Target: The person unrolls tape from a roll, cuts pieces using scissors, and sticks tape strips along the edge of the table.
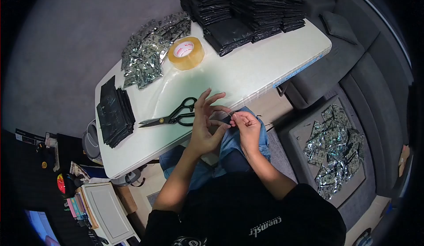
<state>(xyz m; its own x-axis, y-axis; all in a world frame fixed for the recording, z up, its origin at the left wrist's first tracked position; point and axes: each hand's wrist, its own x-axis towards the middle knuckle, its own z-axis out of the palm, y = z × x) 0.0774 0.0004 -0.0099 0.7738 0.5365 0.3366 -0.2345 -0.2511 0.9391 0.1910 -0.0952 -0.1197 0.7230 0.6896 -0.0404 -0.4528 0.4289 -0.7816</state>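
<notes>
My left hand is raised over the near edge of the white table, its fingers spread and its thumb and index finger apart. Close to those fingertips, my right hand is closed in a pinch. Whatever lies between its fingers is too small to make out. A pair of black-handled scissors lies on the table just left of my left hand, blades pointing left. Farther back, a roll of clear tape rests flat beside a heap of shiny patterned packets.
Tall stacks of black plastic packages stand at the table's far side. A smaller black stack sits at the left end. More shiny packets lie on a grey seat at right, by a sofa. A white cabinet stands lower left.
</notes>
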